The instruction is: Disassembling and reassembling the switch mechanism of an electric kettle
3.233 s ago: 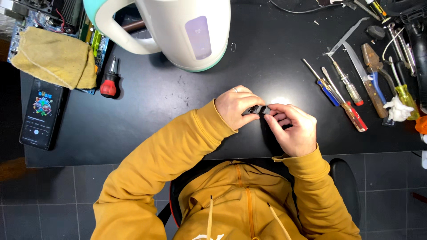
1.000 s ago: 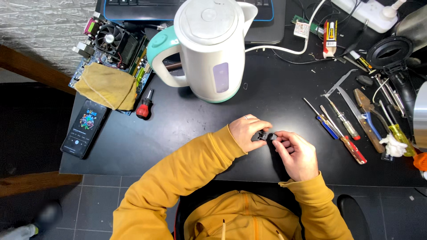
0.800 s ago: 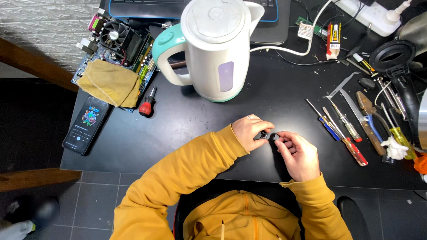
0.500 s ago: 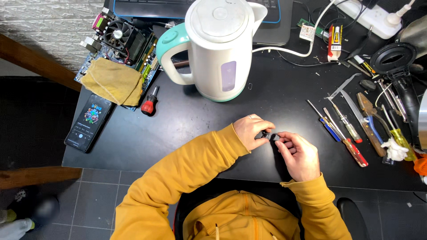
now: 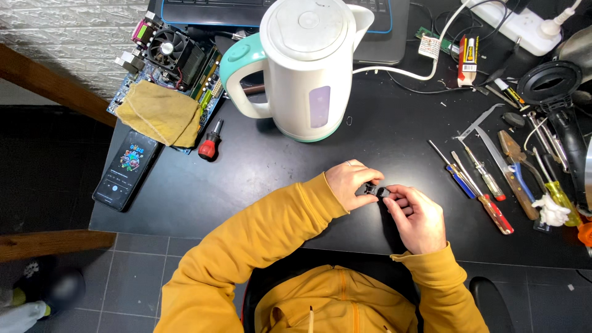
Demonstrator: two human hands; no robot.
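both hands, left hand (image 5: 349,183) & right hand (image 5: 418,216), fingers pinched shut on small black part (image 5: 375,190), prob. mid-fiddle w/ it, white kettle (image 5: 308,68) standing apart, untouched.

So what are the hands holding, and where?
A small black part, pinched between the left hand and right hand, one fingertip grip on each end.

View tilted further up and left since earliest frame, kettle (image 5: 306,68) now fully visible with laptop edge (image 5: 259,11) and power strip (image 5: 517,23) brought in at top, phone (image 5: 126,169) and yellow cloth (image 5: 160,113) shifted toward centre, hands slightly lower in frame.
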